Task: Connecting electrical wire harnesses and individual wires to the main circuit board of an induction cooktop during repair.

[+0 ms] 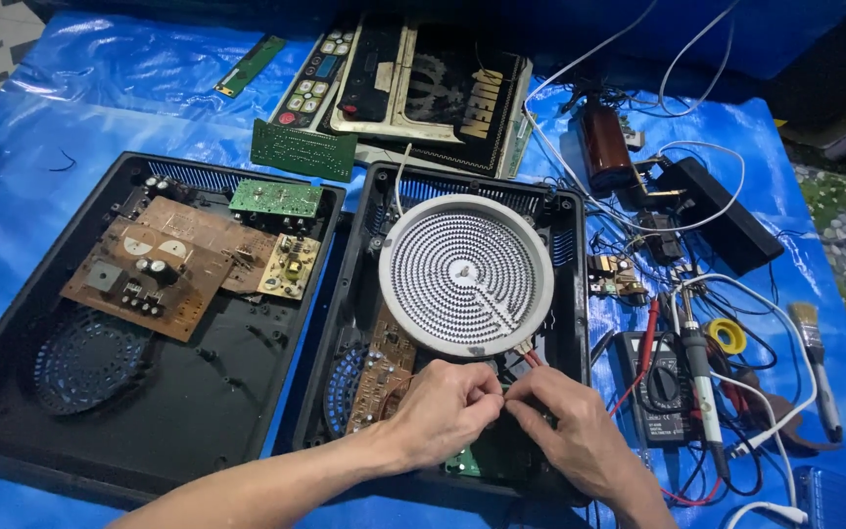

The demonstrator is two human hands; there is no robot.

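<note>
Both hands near camera: left hand and right hand pinch same thin wires, fingertips meeting, likely for steadiness. Wires run from round heating coil, resting tilted in right black casing. Left casing holds brown circuit board. Multimeter, brush far right. Blue tarp covers floor.

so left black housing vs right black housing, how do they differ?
The left housing holds flat brown and green circuit boards at its far end; the right housing holds a round white coil heating element. The left one lies untouched; the left hand and right hand work at wires in the right one. Both are open black trays on the blue sheet.
</note>
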